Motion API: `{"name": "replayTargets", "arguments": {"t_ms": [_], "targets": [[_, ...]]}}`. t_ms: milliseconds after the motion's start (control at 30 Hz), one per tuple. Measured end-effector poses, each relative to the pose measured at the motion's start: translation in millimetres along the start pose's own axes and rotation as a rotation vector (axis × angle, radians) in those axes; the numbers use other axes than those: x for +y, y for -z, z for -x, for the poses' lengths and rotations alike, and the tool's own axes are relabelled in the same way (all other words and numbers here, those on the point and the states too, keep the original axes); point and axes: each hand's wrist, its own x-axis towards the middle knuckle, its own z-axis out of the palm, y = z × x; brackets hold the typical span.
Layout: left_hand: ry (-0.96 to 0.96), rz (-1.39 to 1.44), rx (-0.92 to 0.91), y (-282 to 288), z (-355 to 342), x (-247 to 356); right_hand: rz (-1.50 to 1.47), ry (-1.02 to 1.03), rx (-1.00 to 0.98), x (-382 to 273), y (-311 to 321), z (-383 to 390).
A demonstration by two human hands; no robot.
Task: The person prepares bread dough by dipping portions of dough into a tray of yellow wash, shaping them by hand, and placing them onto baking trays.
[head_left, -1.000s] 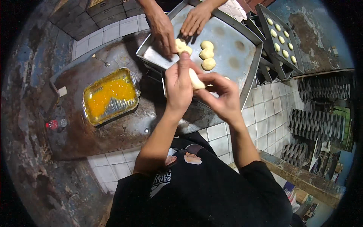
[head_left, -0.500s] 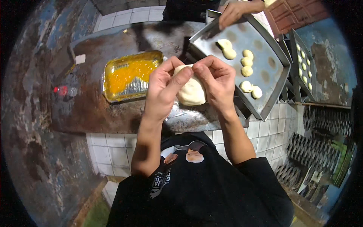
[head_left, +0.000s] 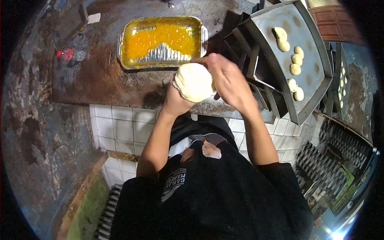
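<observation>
A pale, rounded ball of dough (head_left: 194, 83) is held up before me, over the near edge of the table. My left hand (head_left: 177, 100) is closed around it from below and the left, its fingers mostly hidden by the dough. My right hand (head_left: 232, 82) curves against the dough's right side, thumb up; its other fingers are largely hidden behind the dough. Beyond my hands lies a rectangular foil tray (head_left: 203, 40) with a wet orange-yellow filling (head_left: 160, 38) spread over part of its bottom.
To the right, a metal baking tray (head_left: 280, 24) bears several small dough pieces (head_left: 296, 69) and rests on stacked trays. Another tray of dough (head_left: 342, 82) leans farther right. A red-capped clear bottle (head_left: 71, 55) lies on the worn table (head_left: 100, 86) at left.
The dough, pinched by both hands before, is now rounder and cupped in my left hand, with my right hand at its side. My view has shifted; the other person's hand is out of sight.
</observation>
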Motion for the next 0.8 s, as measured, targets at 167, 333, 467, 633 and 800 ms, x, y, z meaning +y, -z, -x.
{"name": "replayTargets", "arguments": {"t_ms": [167,333,467,633,800], "targets": [[0.111,-0.332,-0.042,49,22,-7,0.658,-0.161,-0.283,183,-99,21],[0.098,-0.817,0.272,102,54,-8,0.772,0.276,-0.36,285,-136,44],[0.306,-0.835,0.381,147,80,-12,0.475,0.307,-0.309,232,-127,-19],[0.384,-0.552,0.554,147,79,-7,0.44,0.303,-0.05,187,-152,-133],[0.532,-0.194,0.741,154,78,-1,0.537,0.384,-0.004,204,-188,-205]]}}
